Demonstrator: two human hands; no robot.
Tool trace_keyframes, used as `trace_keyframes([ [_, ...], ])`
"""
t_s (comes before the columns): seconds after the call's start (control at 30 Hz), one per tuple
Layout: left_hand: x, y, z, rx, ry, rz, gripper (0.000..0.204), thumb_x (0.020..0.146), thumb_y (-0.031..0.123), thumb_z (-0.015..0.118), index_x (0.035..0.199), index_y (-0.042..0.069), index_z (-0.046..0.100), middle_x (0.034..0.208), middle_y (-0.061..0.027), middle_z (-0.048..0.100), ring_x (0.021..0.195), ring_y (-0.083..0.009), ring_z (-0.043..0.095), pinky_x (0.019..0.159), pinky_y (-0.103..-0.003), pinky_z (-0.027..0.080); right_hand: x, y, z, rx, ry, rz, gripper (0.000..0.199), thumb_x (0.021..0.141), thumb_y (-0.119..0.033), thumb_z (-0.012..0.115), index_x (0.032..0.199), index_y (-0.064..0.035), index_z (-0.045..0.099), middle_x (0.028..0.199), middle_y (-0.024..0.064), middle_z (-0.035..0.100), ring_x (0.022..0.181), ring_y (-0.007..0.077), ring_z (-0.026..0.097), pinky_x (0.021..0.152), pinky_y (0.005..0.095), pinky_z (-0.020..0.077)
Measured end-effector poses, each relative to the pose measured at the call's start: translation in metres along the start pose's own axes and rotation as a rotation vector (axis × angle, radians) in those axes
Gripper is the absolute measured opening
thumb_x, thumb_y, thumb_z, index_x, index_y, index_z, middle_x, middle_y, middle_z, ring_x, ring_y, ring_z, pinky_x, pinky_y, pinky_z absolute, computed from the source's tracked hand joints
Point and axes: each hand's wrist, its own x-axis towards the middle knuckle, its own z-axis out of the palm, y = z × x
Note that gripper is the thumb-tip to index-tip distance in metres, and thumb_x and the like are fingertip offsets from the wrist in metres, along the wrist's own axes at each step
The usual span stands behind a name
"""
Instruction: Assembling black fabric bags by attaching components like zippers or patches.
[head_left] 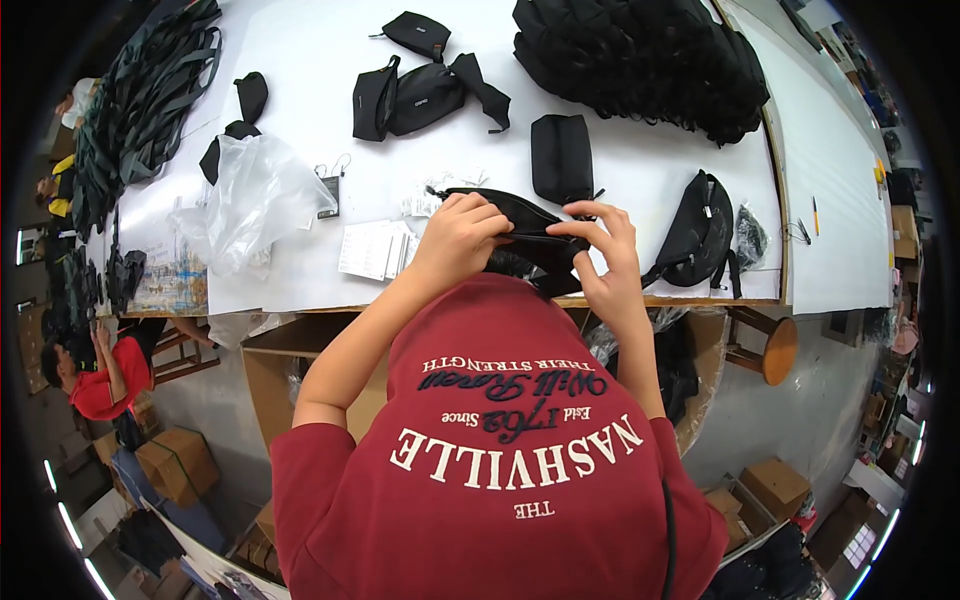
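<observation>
A black zippered pouch (525,215) is held up in front of my chest at the table's near edge, its mouth gaping toward me. My left hand (460,238) is closed on the left side of that mouth, fingers curled over the rim. On the other side my right hand (608,258) grips the rim between bent fingers and thumb. The inside of the pouch is dark, and its lower part is hidden by my hands and red shirt. Just beyond my right hand lies a black rectangular pouch (562,158). A black waist bag (695,232) rests farther right.
White cards (378,250) and a crumpled clear plastic bag (245,195) lie left of my hands. Several black pouches (425,100) sit farther back. Large black piles (640,65) and dark straps (150,100) occupy the far corners. A co-worker in red (100,380) sits at left; a wooden stool (778,350) stands right.
</observation>
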Motion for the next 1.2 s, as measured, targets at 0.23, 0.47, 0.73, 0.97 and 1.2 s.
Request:
trace_keyframes([
  [0.23,-0.03,0.022,-0.033,-0.169,-0.026,-0.244,0.018,0.068,-0.001,0.066,0.084,0.003,0.058,0.109,-0.0091,0.063,0.098,-0.0286,0.058,0.083,-0.037,0.044,-0.014,0.018,0.001,0.836,-0.257,0.14,0.066,0.067,-0.009,0.062,0.13,0.0007,0.044,0.133,0.017,0.048,0.133,0.0259,0.034,0.11,0.0388,0.025],
  [0.47,-0.057,0.04,-0.047,0.013,0.077,-0.189,0.028,0.063,-0.006,0.062,0.089,0.003,0.063,0.122,-0.0174,0.058,0.11,-0.0359,0.055,0.096,-0.047,0.041,-0.019,0.008,0.027,0.031,-0.28,0.296,0.053,0.07,-0.01,0.076,0.119,-0.0127,0.057,0.102,0.0102,0.063,0.099,0.0281,0.056,0.089,0.0352,0.0414],
  [0.73,-0.091,0.036,-0.064,-0.094,-0.272,-0.962,0.029,0.084,0.026,0.067,0.094,0.0,0.062,0.084,-0.013,0.064,0.077,-0.0288,0.06,0.078,-0.034,0.046,-0.016,0.046,0.011,0.329,-0.258,0.354,0.016,0.078,-0.012,0.073,0.077,0.0024,0.066,0.07,0.0027,0.059,0.068,0.0091,0.054,0.063,0.0246,0.0403],
  [0.97,-0.133,0.011,-0.068,-0.596,-0.209,-0.935,0.033,0.084,0.026,0.068,0.101,-0.002,0.062,0.089,-0.0111,0.062,0.084,-0.0152,0.058,0.077,-0.029,0.046,-0.013,0.035,-0.021,0.924,-0.708,0.883,0.023,0.086,-0.015,0.066,0.101,0.0017,0.061,0.081,0.0071,0.067,0.072,0.0109,0.062,0.069,0.0232,0.0487],
  [1.2,-0.111,0.028,-0.07,-0.28,-0.216,-0.919,0.029,0.083,0.029,0.068,0.087,0.002,0.057,0.071,-0.0143,0.059,0.064,-0.0271,0.057,0.062,-0.034,0.045,-0.024,0.08,-0.018,0.895,-0.07,0.549,0.011,0.086,-0.011,0.064,0.091,-0.0011,0.065,0.081,0.0067,0.068,0.07,0.0103,0.06,0.071,0.0264,0.0491],
])
